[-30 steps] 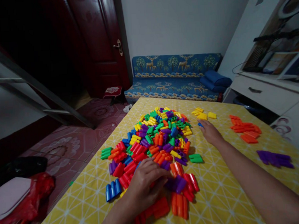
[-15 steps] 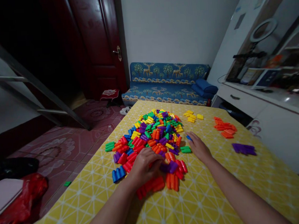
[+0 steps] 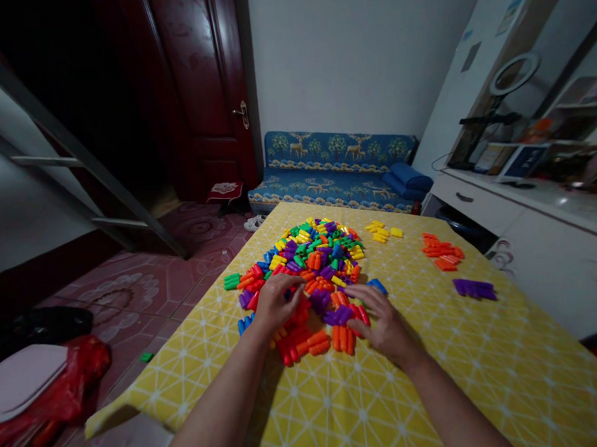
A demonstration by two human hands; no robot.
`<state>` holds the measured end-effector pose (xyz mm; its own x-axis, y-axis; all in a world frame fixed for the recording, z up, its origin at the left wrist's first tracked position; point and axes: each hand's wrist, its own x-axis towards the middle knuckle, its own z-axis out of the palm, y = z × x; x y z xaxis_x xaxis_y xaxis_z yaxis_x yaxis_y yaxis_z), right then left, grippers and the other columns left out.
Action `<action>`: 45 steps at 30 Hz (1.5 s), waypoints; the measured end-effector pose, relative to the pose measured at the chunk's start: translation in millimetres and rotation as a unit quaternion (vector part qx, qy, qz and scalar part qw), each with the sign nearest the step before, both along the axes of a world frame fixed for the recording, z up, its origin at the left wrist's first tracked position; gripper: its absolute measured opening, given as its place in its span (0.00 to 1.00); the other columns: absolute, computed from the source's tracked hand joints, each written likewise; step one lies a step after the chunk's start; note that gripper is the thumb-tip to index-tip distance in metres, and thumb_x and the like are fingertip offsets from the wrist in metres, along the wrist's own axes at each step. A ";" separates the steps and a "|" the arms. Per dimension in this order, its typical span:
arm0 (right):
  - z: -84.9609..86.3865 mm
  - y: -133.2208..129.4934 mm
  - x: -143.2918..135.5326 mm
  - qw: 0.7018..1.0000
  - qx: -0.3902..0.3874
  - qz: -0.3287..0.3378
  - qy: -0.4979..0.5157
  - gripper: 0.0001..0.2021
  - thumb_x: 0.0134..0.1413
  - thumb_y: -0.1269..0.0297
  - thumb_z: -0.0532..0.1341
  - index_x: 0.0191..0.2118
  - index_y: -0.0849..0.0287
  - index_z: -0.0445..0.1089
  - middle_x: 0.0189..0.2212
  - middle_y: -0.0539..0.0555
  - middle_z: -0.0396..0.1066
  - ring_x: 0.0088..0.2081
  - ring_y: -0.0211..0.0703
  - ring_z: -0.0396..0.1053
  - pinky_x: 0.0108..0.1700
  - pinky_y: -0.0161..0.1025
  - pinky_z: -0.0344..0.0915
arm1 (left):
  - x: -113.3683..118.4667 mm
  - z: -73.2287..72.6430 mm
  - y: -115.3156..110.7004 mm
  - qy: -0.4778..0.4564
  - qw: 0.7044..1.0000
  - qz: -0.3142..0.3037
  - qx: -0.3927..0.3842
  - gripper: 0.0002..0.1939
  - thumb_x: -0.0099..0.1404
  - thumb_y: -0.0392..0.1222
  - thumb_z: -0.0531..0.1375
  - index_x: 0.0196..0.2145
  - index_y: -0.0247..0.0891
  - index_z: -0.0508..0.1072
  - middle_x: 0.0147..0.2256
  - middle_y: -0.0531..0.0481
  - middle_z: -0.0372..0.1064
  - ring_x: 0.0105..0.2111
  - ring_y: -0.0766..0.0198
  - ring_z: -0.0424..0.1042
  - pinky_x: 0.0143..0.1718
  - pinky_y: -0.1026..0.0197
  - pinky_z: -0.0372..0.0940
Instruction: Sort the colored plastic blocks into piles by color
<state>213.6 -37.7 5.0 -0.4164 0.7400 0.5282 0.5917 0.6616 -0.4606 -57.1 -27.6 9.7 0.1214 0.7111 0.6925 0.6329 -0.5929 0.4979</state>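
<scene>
A heap of plastic building pieces [image 3: 313, 259], each like short tubes joined side by side, lies on the table in red, orange, yellow, green, blue and purple. My left hand [image 3: 277, 303] rests over red pieces at its near left side, fingers curved with a gap between thumb and forefinger; its fingertips are partly hidden. At the near right side, my right hand [image 3: 383, 320] is open, thumb and fingers spread beside a purple piece [image 3: 339, 315] and red ones. Just beyond its knuckles lies a blue piece [image 3: 377, 286]. Orange pieces [image 3: 343, 340] lie between my hands.
Sorted groups lie to the right: yellow pieces [image 3: 379, 231], orange pieces [image 3: 441, 251] and purple pieces [image 3: 475, 289]. A yellow patterned cloth [image 3: 333, 408] covers the table. Behind stands a blue sofa [image 3: 321, 179]; a white cabinet [image 3: 529, 238] is at right. A green piece [image 3: 146, 357] lies on the floor.
My right hand has moved left and nearer, to the heap's edge; a blue piece now lies beyond it. My left hand has shifted farther over the red pieces. The view has turned slightly.
</scene>
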 end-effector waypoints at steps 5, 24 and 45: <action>-10.6 -3.6 -16.8 0.986 -0.084 0.059 -0.133 0.44 0.41 0.55 0.72 0.66 0.43 0.57 0.69 0.53 0.49 0.69 0.59 0.47 0.66 0.60 0.53 | -5.7 5.1 -0.2 0.025 0.997 0.067 0.002 0.07 0.66 0.40 0.58 0.35 0.40 0.77 0.32 0.48 0.77 0.34 0.60 0.75 0.39 0.58 0.66; -24.0 1.8 -36.3 0.995 -0.085 -0.011 -0.046 0.38 0.53 0.60 0.65 0.68 0.44 0.51 0.69 0.55 0.48 0.68 0.52 0.51 0.66 0.52 0.56 | -50.8 -25.0 27.0 -0.079 0.959 0.224 -0.152 0.19 0.51 0.35 0.63 0.43 0.37 0.78 0.48 0.41 0.72 0.47 0.52 0.73 0.49 0.51 0.70; -19.0 11.1 -30.1 0.997 -0.067 -0.047 0.017 0.27 0.58 0.68 0.58 0.63 0.48 0.59 0.62 0.54 0.63 0.61 0.48 0.62 0.61 0.51 0.63 | 11.7 2.4 -2.9 0.072 0.985 -0.070 -0.139 0.33 0.56 0.40 0.67 0.59 0.42 0.68 0.56 0.40 0.70 0.54 0.48 0.70 0.56 0.46 0.65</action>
<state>183.4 -26.6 -13.9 -0.3257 0.8396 0.4348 0.6305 0.5356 -0.5619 -45.4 -30.5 12.1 0.3146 0.8403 0.4415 0.6308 -0.5326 0.5642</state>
